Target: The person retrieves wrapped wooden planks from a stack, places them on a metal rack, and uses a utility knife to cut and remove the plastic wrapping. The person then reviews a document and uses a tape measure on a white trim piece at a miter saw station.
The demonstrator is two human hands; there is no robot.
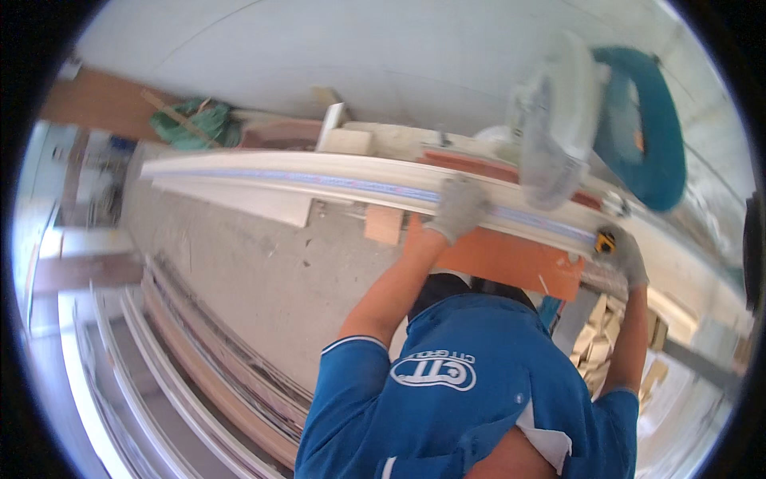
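Observation:
A long cream moulding (319, 169), with a blue-printed strip along it, lies across the bench from far left to right. My left hand (460, 209), in a grey glove, grips it near the middle, the fingers lying over its top. Near its right end my right hand (629, 254), also gloved, is closed round a yellow and black tape measure (606, 240). The tape measure sits against the moulding; whether its blade is drawn out I cannot tell. Just beyond stands a power saw with a teal handle (670, 140) and a clear blade guard (550, 136).
An orange board (507, 259) sits under the moulding, in front of my body. A small wood block (384, 224) is beside it. More long profiles (215, 375) lie at lower left. Cut pieces (594, 343) are piled at right. A green bag (191, 124) lies by the far wall.

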